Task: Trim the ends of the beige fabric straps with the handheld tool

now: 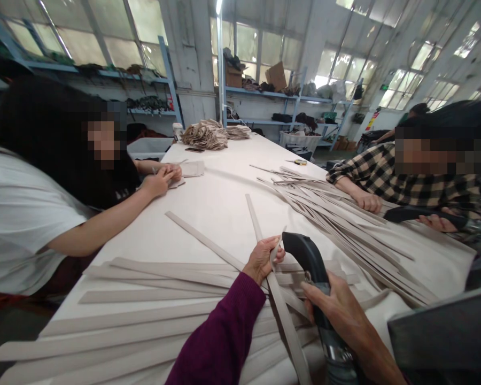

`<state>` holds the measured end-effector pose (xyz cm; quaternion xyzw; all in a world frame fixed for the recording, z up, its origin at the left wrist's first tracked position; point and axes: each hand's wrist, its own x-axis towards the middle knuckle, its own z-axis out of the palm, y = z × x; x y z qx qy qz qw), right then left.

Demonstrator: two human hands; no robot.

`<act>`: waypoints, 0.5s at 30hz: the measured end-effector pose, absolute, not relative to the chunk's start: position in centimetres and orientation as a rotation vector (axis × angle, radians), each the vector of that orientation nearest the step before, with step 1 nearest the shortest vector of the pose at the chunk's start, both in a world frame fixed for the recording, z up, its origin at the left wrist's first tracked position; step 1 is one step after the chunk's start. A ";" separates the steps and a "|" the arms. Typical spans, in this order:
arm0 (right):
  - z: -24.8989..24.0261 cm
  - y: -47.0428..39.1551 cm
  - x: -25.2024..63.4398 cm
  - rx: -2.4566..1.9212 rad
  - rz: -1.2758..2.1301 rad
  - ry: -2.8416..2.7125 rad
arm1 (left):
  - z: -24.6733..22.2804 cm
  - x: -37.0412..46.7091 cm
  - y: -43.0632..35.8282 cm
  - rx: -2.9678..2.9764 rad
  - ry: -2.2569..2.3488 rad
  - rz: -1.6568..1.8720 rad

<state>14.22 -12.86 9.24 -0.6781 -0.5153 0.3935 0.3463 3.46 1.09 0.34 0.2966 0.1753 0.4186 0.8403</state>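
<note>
My left hand point(262, 259), in a purple sleeve, pinches a beige strip point(285, 315) that hangs down toward the near edge. My right hand point(336, 299) is wrapped round a black curved nozzle point(310, 262) on a metal-ended hose. The nozzle's mouth points left, close beside the fingertips of my left hand. Several beige strips point(144, 331) lie fanned out on the white table point(224, 187) beneath and left of my hands.
A person at the left handles small beige pieces point(193, 169). Across to the right, a person in a checked shirt holds another black nozzle point(409, 214) beside a heap of strips point(344, 230). Beige bundles point(206, 133) and yellow-handled snips point(300, 162) lie farther back.
</note>
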 end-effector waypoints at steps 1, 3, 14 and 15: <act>9.2 -12.5 14.2 -1.745 1.014 -1.338 | 0.5 3.4 1.0 0.633 0.361 0.871; 9.1 -11.8 14.4 -1.728 0.999 -1.320 | 0.8 3.3 0.9 0.631 0.334 0.841; 9.4 -12.9 15.3 -1.683 1.098 -1.271 | 1.5 2.2 1.0 0.461 0.259 0.779; 9.4 -12.9 15.0 -1.672 1.114 -1.272 | 1.3 2.2 1.0 0.455 0.248 0.797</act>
